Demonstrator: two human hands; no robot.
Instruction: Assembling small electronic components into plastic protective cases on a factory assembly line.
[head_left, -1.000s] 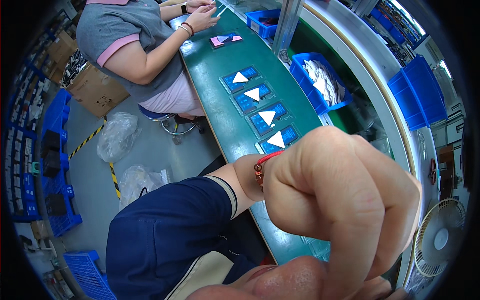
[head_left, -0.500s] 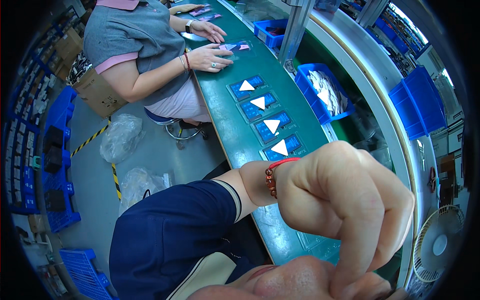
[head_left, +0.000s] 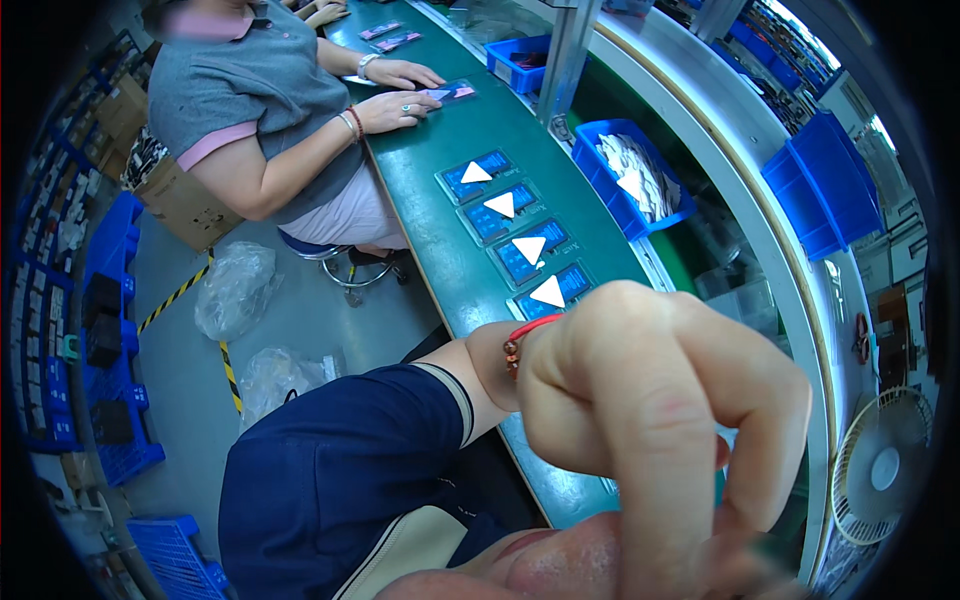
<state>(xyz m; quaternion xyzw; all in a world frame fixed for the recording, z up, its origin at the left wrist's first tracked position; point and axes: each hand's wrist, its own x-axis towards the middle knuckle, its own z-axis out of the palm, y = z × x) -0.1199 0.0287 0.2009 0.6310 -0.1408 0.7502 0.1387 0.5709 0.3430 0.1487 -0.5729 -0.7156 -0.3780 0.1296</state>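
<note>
My left hand (head_left: 640, 390) is raised close to the camera, a red cord bracelet with brown beads (head_left: 511, 352) round its wrist. Its fingers are bent and closed, with the tips blurred at the lower edge; what they hold, if anything, cannot be made out. My right hand is out of view. Beyond the left hand, several clear plastic trays (head_left: 560, 287) lie in a row on the green table (head_left: 440, 190). Each bears a flat blue rectangular piece and a white triangle. The nearest tray is partly covered by my hand.
A co-worker in a grey shirt sits at the far left, both hands (head_left: 395, 112) by a clear pack with pink parts (head_left: 455, 92). Blue bins (head_left: 640, 220) line the right side near a metal post (head_left: 567, 65). A fan (head_left: 882, 465) stands at the right.
My left hand has shifted slightly left and nearer the lower edge, fingers still bent. The whole view has moved a little. The co-worker's hands now rest lower over the pack.
</note>
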